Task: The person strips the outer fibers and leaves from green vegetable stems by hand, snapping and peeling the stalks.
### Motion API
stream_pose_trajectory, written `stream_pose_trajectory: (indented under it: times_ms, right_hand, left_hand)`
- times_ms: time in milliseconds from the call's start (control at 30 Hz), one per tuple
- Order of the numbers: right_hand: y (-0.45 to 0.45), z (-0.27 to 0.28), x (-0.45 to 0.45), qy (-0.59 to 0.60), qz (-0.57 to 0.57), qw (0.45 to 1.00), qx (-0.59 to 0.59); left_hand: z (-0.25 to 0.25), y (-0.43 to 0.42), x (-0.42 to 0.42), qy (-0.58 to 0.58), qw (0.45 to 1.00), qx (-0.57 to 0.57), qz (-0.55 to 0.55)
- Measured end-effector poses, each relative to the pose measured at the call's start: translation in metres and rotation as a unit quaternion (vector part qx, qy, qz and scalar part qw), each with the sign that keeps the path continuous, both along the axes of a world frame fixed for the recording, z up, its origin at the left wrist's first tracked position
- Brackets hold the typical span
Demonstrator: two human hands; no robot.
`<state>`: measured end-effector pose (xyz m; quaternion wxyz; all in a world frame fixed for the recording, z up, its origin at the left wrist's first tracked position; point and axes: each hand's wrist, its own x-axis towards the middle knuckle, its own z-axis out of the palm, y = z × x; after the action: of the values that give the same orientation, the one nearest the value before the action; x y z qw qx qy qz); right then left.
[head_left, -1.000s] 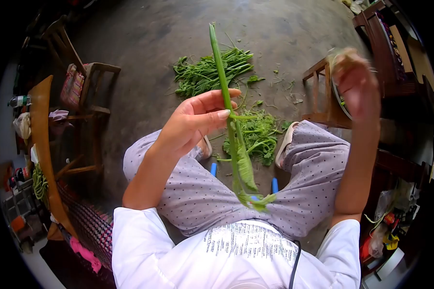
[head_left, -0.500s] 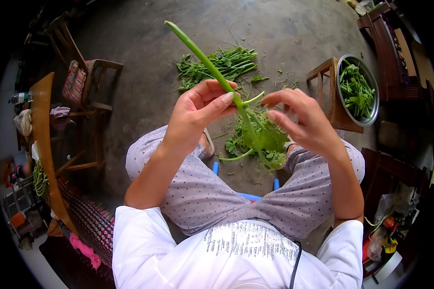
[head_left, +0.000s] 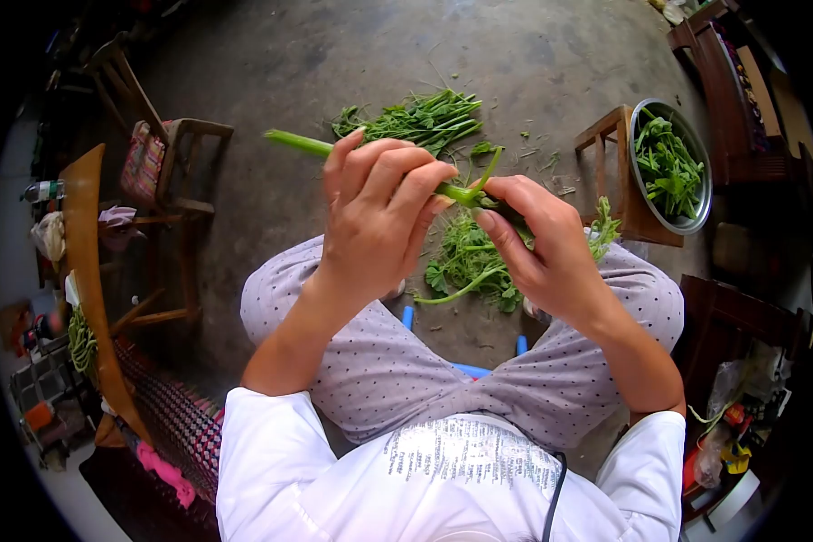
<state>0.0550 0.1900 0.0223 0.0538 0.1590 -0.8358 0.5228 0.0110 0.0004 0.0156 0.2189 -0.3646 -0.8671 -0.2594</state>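
Observation:
A long green leafy stalk (head_left: 300,142) runs nearly level across both hands, above my lap. My left hand (head_left: 377,203) is closed round its thicker part, with the bare end sticking out to the left. Close by, my right hand (head_left: 546,244) pinches the stalk at a joint where a short side stem (head_left: 490,169) points up. Leaves (head_left: 604,228) of the stalk show past the right hand. Below the hands, a heap of leafy trimmings (head_left: 465,257) lies on the floor between my feet. Farther off is a pile of green stalks (head_left: 415,120).
On the right, a metal basin (head_left: 705,181) holding cut greens (head_left: 667,167) rests on a wooden stool (head_left: 637,221). A wooden chair (head_left: 158,154) and a table edge (head_left: 86,271) stand at the left. Small scraps are scattered over the concrete floor (head_left: 533,72).
The stalk has swung from a steep slant to nearly level. My left hand has turned over, back facing up, still gripping it. My right hand has moved from beside the stalk to pinching it.

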Motion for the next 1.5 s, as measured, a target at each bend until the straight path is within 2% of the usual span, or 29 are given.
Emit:
stream_pose_trajectory:
  times_ms: [33,200,267,300,367,400,467,500,533,567,667,700,767,900,967,1000,1067,1100,1167,1233,1300,1333,1500]
  right_hand:
    - [0.001,0.002,0.001,0.006,0.0,1.0,-0.001]
    - [0.004,0.013,0.001,0.004,0.022,0.999,0.033]
    - [0.004,0.014,0.001,0.008,0.025,0.999,0.027]
    - [0.004,0.015,0.001,0.003,0.03,0.999,0.012]
    - [0.004,0.014,0.001,-0.002,0.034,0.999,-0.003]
    - [0.002,0.012,0.001,-0.011,0.033,0.999,-0.037]
    - [0.001,0.012,0.001,-0.017,0.032,0.997,-0.072]
    - [0.001,0.013,0.001,-0.082,0.032,0.991,-0.1]
    - [0.002,0.014,0.0,-0.145,0.031,0.981,-0.128]
    - [0.003,0.014,-0.001,-0.142,0.032,0.981,-0.128]
    - [0.003,0.013,-0.004,-0.172,0.021,0.961,-0.216]
    - [0.003,0.014,-0.004,-0.171,0.021,0.961,-0.215]
    - [0.001,0.016,-0.004,-0.183,0.032,0.957,-0.222]
    - [-0.005,0.014,-0.003,-0.183,0.028,0.959,-0.213]
    - [-0.006,0.016,-0.004,-0.18,0.023,0.968,-0.175]
    - [-0.006,0.018,-0.005,-0.18,0.024,0.968,-0.174]
    - [-0.006,0.019,-0.005,-0.18,0.016,0.975,-0.129]
    - [-0.007,0.019,-0.005,-0.18,0.017,0.975,-0.128]
    - [-0.008,0.017,-0.004,-0.163,0.026,0.982,-0.086]
    - [-0.007,0.02,-0.004,-0.184,0.042,0.98,-0.059]
    - [-0.006,0.019,-0.002,-0.201,0.061,0.977,-0.033]
    - [-0.004,0.016,-0.001,-0.207,0.07,0.976,-0.009]
    - [0.014,-0.004,0.003,-0.197,0.073,0.975,0.069]
  left_hand:
    - [-0.001,0.0,0.0,-0.007,1.0,-0.023,-0.016]
    - [-0.002,0.002,0.003,-0.094,0.994,0.038,-0.05]
    - [-0.005,0.004,0.003,-0.153,0.974,0.142,-0.09]
    - [-0.005,0.004,0.004,-0.152,0.974,0.142,-0.09]
    - [-0.006,0.005,0.007,-0.267,0.928,0.232,-0.12]
    - [-0.006,0.005,0.007,-0.266,0.928,0.231,-0.12]
    - [-0.008,0.005,0.007,-0.38,0.862,0.29,-0.169]
    - [-0.008,0.007,0.007,-0.379,0.862,0.29,-0.169]
    - [-0.008,0.009,0.008,-0.406,0.833,0.33,-0.183]
    - [-0.008,0.012,0.008,-0.431,0.799,0.37,-0.195]
    - [0.001,0.021,0.014,-0.454,0.771,0.409,-0.18]
    - [0.001,0.022,0.014,-0.452,0.771,0.41,-0.181]
    - [-0.001,0.021,0.013,-0.48,0.73,0.457,-0.168]
    - [-0.004,0.017,0.006,-0.477,0.707,0.483,-0.2]
    - [-0.005,0.013,0.004,-0.544,0.645,0.5,-0.195]
    - [-0.006,0.012,0.003,-0.544,0.645,0.5,-0.195]
    - [-0.007,0.01,0.0,-0.574,0.533,0.588,-0.203]
    - [-0.007,0.009,-0.003,-0.573,0.533,0.589,-0.202]
    - [-0.007,0.004,-0.008,-0.567,0.485,0.629,-0.217]
    - [-0.004,-0.006,-0.016,-0.566,0.485,0.636,-0.2]
    - [-0.004,-0.021,-0.026,-0.558,0.431,0.675,-0.218]
    - [0.001,-0.026,-0.029,-0.547,0.419,0.691,-0.216]
    - [0.009,-0.063,-0.046,-0.464,0.449,0.743,-0.178]
